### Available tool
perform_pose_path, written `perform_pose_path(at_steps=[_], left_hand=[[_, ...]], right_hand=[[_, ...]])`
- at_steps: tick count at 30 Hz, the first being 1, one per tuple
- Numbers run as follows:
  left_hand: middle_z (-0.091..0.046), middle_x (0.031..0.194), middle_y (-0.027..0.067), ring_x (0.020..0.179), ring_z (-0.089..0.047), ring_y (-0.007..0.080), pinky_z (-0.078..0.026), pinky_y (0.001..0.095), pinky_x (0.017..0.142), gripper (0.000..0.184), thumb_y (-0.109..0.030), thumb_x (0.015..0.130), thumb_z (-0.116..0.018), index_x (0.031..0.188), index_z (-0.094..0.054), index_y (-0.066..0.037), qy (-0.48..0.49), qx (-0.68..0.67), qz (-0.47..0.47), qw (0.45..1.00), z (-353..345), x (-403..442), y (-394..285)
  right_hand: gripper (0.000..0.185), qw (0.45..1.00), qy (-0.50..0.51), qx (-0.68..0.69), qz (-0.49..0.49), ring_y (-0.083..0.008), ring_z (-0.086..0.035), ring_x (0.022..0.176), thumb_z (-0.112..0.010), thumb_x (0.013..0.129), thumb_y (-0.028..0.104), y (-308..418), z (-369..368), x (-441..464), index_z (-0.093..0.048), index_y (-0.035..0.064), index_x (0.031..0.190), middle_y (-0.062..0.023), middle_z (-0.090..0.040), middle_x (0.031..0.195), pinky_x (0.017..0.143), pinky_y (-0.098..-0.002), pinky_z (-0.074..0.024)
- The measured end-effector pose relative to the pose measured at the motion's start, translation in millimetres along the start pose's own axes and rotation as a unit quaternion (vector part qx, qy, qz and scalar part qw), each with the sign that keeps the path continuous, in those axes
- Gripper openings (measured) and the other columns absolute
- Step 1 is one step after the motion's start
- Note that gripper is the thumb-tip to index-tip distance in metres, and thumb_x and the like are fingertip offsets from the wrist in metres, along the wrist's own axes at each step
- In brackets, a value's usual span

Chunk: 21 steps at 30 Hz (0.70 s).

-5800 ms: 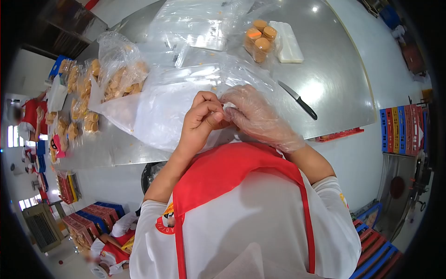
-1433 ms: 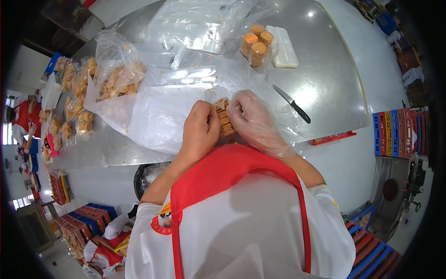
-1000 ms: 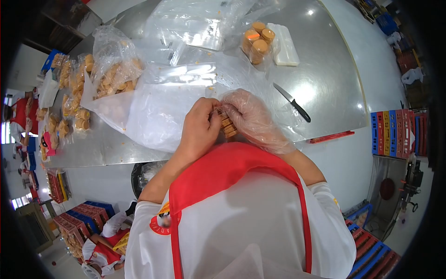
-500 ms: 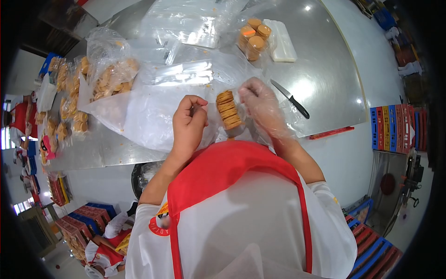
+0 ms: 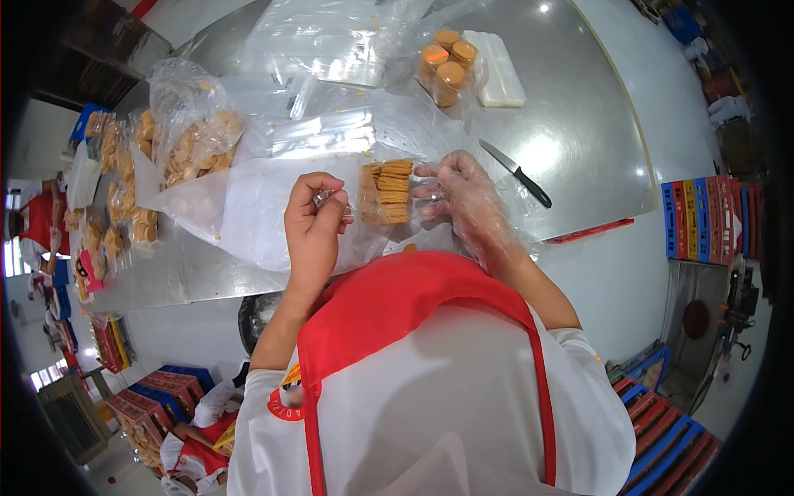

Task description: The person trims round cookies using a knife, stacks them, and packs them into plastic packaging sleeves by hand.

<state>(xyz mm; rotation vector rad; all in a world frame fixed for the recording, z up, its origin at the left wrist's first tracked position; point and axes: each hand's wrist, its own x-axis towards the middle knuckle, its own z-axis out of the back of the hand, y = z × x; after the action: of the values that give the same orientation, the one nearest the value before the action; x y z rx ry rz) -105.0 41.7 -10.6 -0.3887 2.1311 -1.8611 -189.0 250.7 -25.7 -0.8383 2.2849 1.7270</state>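
Note:
A clear bag of stacked round biscuits (image 5: 387, 192) lies on the table between my two hands. My left hand (image 5: 317, 217) is bare, its fingers closed on a small piece of clear plastic (image 5: 324, 198) left of the biscuits. In a clear plastic glove, my right hand (image 5: 468, 198) has its fingers spread, the tips at the right edge of the biscuit bag. Beyond it lies a knife (image 5: 516, 173) with a black handle. Another bag of biscuits (image 5: 447, 69) stands farther back beside a stack of white wrappers (image 5: 495, 69).
Clear plastic sheets (image 5: 314, 41) cover the back of the metal table (image 5: 579, 107). At the left are a large open bag of biscuits (image 5: 198, 149) and several packed bags (image 5: 124, 178). Stacked crates (image 5: 699, 219) stand right. Co-workers are at far left (image 5: 45, 219) and lower left (image 5: 203, 438).
My hands have moved apart, and the bagged biscuits between them have turned and shifted left. My right hand's fingers have spread. My left hand has moved left, with clear plastic now showing in it.

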Motion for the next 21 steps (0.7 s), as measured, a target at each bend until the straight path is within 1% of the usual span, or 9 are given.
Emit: perform_pose_path(at_steps=[2,4,7,10,13,14,16,19,21], left_hand=[[-0.057,0.084,0.0018,0.062,-0.052,0.0085,-0.039,0.022,0.054,0.013,0.001,0.091,-0.058,0.103,-0.057,-0.005,-0.006,-0.004,0.004,1.0,5,2,2],[-0.057,0.084,0.0015,0.062,-0.052,0.0083,-0.039,0.0216,0.054,0.014,0.001,0.09,-0.057,0.102,-0.057,-0.005,-0.007,-0.014,0.013,1.0,12,3,7],[-0.057,0.086,0.0002,0.066,-0.054,0.0065,-0.042,0.0209,0.058,0.021,0.003,0.086,-0.057,0.105,-0.06,-0.005,0.024,0.033,0.064,0.997,26,7,11],[-0.056,0.087,0.0028,0.066,-0.057,0.014,-0.046,0.0273,0.06,0.029,0.003,0.08,-0.059,0.107,-0.061,-0.005,0.125,0.286,0.057,0.948,37,15,21],[-0.055,0.099,0.0077,0.068,-0.056,0.023,-0.049,0.034,0.065,0.039,0.003,0.075,-0.059,0.113,-0.061,-0.006,0.1,0.473,-0.096,0.87,19,8,4],[-0.053,0.104,0.0089,0.069,-0.056,0.025,-0.049,0.0352,0.066,0.04,0.003,0.075,-0.06,0.114,-0.061,-0.006,0.108,0.463,-0.1,0.874,14,6,-2],[-0.051,0.114,0.0112,0.072,-0.055,0.0291,-0.051,0.0377,0.069,0.044,0.002,0.073,-0.062,0.116,-0.06,-0.007,0.124,0.444,-0.108,0.881,6,5,-11],[-0.048,0.12,0.0106,0.073,-0.053,0.0231,-0.049,0.0323,0.07,0.051,0.002,0.071,-0.066,0.121,-0.057,-0.007,0.145,0.363,-0.077,0.917,5,7,-17],[-0.048,0.121,0.0092,0.074,-0.051,0.0184,-0.047,0.0286,0.071,0.058,0.0,0.071,-0.07,0.126,-0.054,-0.006,0.113,0.251,-0.031,0.961,15,11,-4]], right_hand=[[0.01,1.0,-0.017,0.012,-0.002,-0.0175,-0.064,0.068,-0.049,0.103,0.016,-2,-3,3,-0.048,0.0065,0.106,-0.0159,-0.065,0.115,0.054,-0.029,-0.0536],[0.01,1.0,-0.02,0.02,-0.003,-0.018,-0.065,0.071,-0.05,0.103,0.016,-5,-1,7,-0.047,0.0068,0.105,-0.0163,-0.065,0.116,0.055,-0.0295,-0.0546],[0.01,1.0,-0.019,0.019,-0.008,-0.0193,-0.066,0.079,-0.05,0.103,0.016,-10,3,11,-0.047,0.0065,0.105,-0.0163,-0.064,0.118,0.058,-0.0306,-0.0561],[0.01,1.0,-0.01,-0.009,0.0,-0.0207,-0.066,0.089,-0.05,0.103,0.015,-8,2,10,-0.049,0.0059,0.106,-0.0157,-0.063,0.12,0.061,-0.0308,-0.057],[0.007,0.999,0.03,-0.02,0.035,-0.0242,-0.066,0.097,-0.047,0.103,0.012,-5,-3,7,-0.047,0.0056,0.104,-0.0196,-0.06,0.127,0.068,-0.0328,-0.0581],[0.006,0.997,0.047,-0.018,0.05,-0.0257,-0.065,0.098,-0.046,0.104,0.011,-5,-5,6,-0.046,0.0056,0.103,-0.0216,-0.059,0.131,0.071,-0.0339,-0.0585],[0.005,0.996,0.06,-0.03,0.056,-0.0257,-0.066,0.101,-0.045,0.104,0.01,-2,-8,4,-0.046,0.0057,0.103,-0.0212,-0.059,0.131,0.074,-0.0344,-0.058],[0.005,0.994,0.067,-0.058,0.061,-0.0256,-0.065,0.105,-0.045,0.104,0.01,5,-13,-1,-0.047,0.0059,0.103,-0.0203,-0.059,0.133,0.078,-0.0352,-0.0572],[0.006,0.99,0.077,-0.08,0.084,-0.0255,-0.065,0.107,-0.046,0.105,0.011,12,-17,-6,-0.048,0.0062,0.103,-0.0198,-0.059,0.133,0.08,-0.0357,-0.0569]])
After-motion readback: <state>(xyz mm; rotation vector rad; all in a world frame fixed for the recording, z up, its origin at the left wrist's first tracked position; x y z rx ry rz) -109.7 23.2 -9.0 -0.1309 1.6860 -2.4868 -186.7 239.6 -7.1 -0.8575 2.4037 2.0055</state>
